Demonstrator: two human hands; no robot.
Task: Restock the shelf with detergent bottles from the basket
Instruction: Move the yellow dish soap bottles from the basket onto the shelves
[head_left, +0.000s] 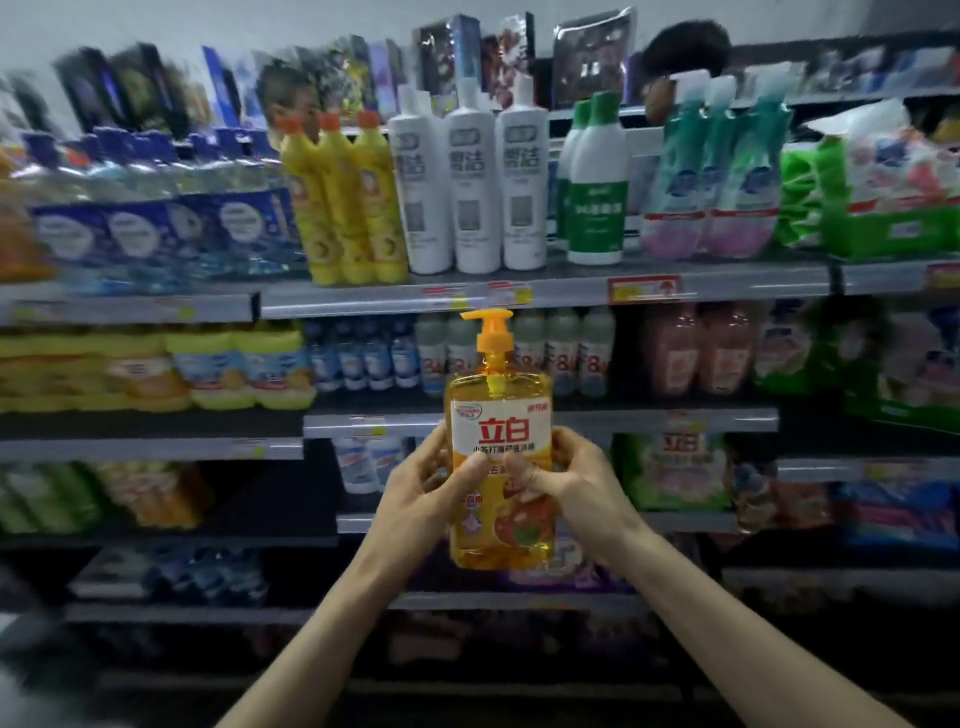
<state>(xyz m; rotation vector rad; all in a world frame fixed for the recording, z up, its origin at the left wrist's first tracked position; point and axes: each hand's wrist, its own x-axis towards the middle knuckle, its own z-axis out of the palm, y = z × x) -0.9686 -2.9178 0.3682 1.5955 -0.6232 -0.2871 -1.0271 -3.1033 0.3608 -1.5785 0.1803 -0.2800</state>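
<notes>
Detergent bottle (500, 457), orange with a pump top, held upright in the middle of the head view, in front of the shelf (540, 421) and not yet resting on any board. Clasped from both sides: left hand (423, 488) wrapped around its left edge, thumb across the label; right hand (571, 480) closed on the right edge, thumb also on the front. Fingers (470, 470) of both hands curled tight on the bottle, nothing else in them. Basket not visible here.

Probably the carrying step, between pick-up and placing. Next move seems to need a choice of a free spot: dark gaps visible on the lower boards to the left, but too blurred to tell if matching bottles stand there. Then a push forward with the base kept level, and release only once the bottle stands firm, without knocking the white bottles (470, 182) or other neighbours.
</notes>
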